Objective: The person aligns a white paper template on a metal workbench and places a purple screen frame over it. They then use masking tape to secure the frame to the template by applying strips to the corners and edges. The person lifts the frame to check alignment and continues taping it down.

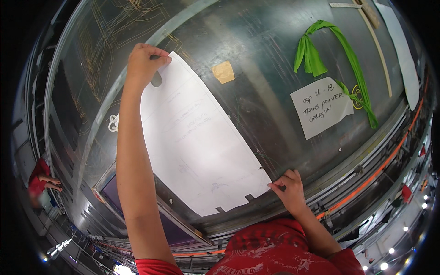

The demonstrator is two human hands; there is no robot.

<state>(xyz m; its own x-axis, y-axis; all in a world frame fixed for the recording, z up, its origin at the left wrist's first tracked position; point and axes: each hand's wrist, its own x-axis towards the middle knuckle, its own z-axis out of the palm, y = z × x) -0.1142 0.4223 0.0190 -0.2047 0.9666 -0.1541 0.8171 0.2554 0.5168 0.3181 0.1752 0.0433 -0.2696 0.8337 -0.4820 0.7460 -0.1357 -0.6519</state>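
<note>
A large white paper pattern piece (201, 142) with notches cut in its near edge lies over the dark tabletop (270, 105). My left hand (147, 59) pinches its far corner, next to an oblong hole in the sheet. At the near right corner, my right hand (288, 190) grips the edge between thumb and fingertips. My left forearm crosses in front of the sheet's left side and hides part of it. Faint pencil marks and lines show on the paper.
A green cloth strip (346, 41) curves around a handwritten white card (322, 107) at the right. A tan paper scrap (223, 72) sits beyond the sheet. White scissor handles (113, 123) peek out beside my left arm. Another person (40, 178) stands far left.
</note>
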